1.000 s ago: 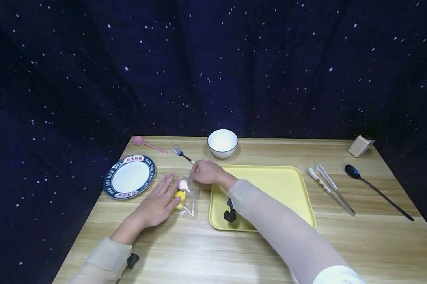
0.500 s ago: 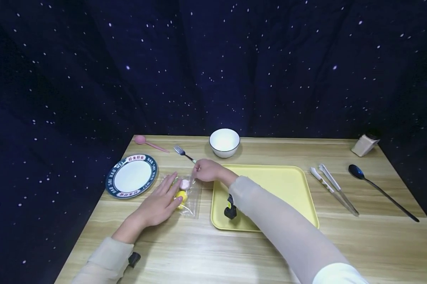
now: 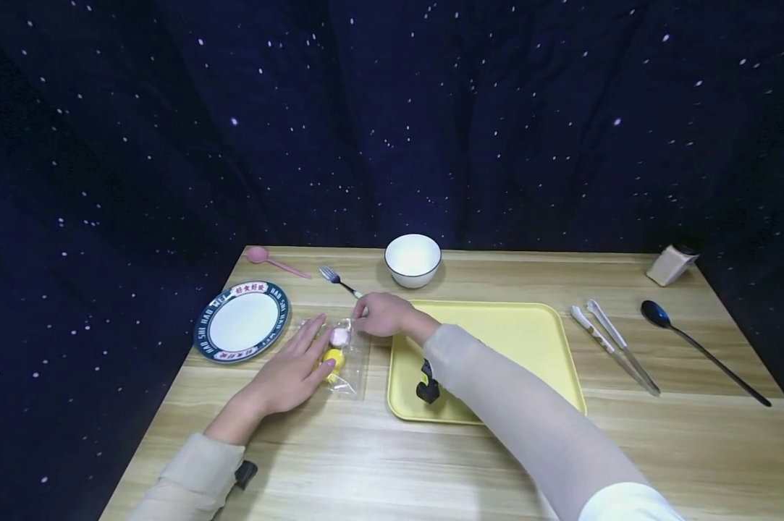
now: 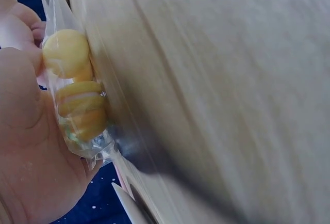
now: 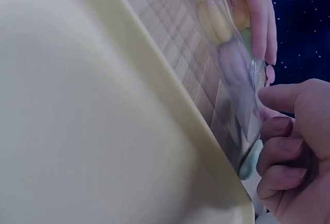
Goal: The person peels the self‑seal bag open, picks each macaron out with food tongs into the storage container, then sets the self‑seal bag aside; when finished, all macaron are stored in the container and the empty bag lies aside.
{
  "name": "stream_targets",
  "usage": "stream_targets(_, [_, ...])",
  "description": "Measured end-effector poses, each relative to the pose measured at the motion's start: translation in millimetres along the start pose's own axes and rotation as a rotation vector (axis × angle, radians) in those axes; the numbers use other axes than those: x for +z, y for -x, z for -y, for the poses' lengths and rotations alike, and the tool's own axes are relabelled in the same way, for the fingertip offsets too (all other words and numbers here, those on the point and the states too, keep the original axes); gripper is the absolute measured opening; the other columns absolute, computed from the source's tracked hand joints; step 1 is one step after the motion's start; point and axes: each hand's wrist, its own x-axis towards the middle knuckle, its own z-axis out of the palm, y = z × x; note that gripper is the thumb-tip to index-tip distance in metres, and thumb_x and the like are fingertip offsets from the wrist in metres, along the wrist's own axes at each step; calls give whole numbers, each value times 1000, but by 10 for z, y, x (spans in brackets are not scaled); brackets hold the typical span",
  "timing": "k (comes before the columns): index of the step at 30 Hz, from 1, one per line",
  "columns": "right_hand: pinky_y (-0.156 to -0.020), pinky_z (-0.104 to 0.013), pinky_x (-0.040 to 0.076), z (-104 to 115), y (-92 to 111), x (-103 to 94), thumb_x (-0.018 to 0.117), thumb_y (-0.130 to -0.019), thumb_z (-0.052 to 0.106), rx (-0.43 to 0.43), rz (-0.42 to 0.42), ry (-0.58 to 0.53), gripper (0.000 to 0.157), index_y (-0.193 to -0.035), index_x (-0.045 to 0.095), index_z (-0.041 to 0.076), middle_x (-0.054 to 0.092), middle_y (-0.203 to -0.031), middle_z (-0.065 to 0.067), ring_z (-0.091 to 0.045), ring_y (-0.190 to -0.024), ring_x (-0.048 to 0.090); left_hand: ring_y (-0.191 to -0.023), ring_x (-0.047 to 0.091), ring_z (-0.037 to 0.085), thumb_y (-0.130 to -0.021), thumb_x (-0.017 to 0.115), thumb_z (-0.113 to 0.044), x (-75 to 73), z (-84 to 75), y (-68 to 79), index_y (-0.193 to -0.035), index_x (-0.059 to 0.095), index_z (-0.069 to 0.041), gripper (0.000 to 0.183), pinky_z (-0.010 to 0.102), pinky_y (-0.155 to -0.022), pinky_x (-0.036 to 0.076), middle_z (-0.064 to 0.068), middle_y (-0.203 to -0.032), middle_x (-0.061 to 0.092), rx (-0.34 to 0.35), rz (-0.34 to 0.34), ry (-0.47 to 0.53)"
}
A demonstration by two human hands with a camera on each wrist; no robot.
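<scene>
A clear plastic bag [image 3: 355,373] of macarons lies on the table, left of the yellow tray. Inside show a yellow macaron [image 3: 334,357] and a pale pink one [image 3: 339,337]; the right wrist view adds a bit of green [image 5: 246,38]. My left hand [image 3: 292,374] rests on the bag with its fingers stretched out, covering part of the contents. At the bag's far right edge, my right hand [image 3: 386,316] pinches the plastic between thumb and forefinger, the other fingers curled in. The left wrist view shows yellow macarons [image 4: 66,53] beside the palm.
The yellow tray [image 3: 496,340] lies under my right forearm. A fork [image 3: 341,281] points away beyond my right hand. Around them are a rimmed plate [image 3: 243,323], pink spoon [image 3: 271,260], white bowl [image 3: 412,260], tongs [image 3: 613,344], dark spoon [image 3: 698,347] and a jar [image 3: 672,265].
The fingers of my right hand have shifted slightly at the bag's edge. My left hand stays on the bag, and the other things lie as before.
</scene>
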Motion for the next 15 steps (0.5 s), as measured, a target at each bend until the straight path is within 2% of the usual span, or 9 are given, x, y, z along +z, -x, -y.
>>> stream_targets(5, [-75, -31, 49, 13, -11, 9, 61, -92, 34, 13, -17, 9, 18, -96, 68, 19, 64, -85, 6, -14, -80, 58, -143, 7, 35, -102, 29, -49, 7, 2, -9, -152, 19, -8, 65, 52, -113, 17, 2, -159, -7, -5, 4, 4])
stream_targets(9, [-80, -33, 49, 4, -23, 37, 61, -91, 36, 38, -4, 49, 21, -101, 68, 19, 64, -92, 6, -14, -87, 59, -143, 7, 35, -102, 29, -48, 4, 1, -5, -151, 20, -7, 65, 53, -113, 17, 4, -159, -5, 1, 0, 12])
stream_targets(15, [-77, -32, 49, -1, -33, 45, 63, -90, 36, 49, -6, 76, 19, -100, 67, 20, 64, -92, 6, -13, -86, 58, -143, 7, 34, -102, 28, -49, -1, 1, 1, -151, 20, -8, 65, 52, -113, 17, 5, -159, -3, -2, 0, 17])
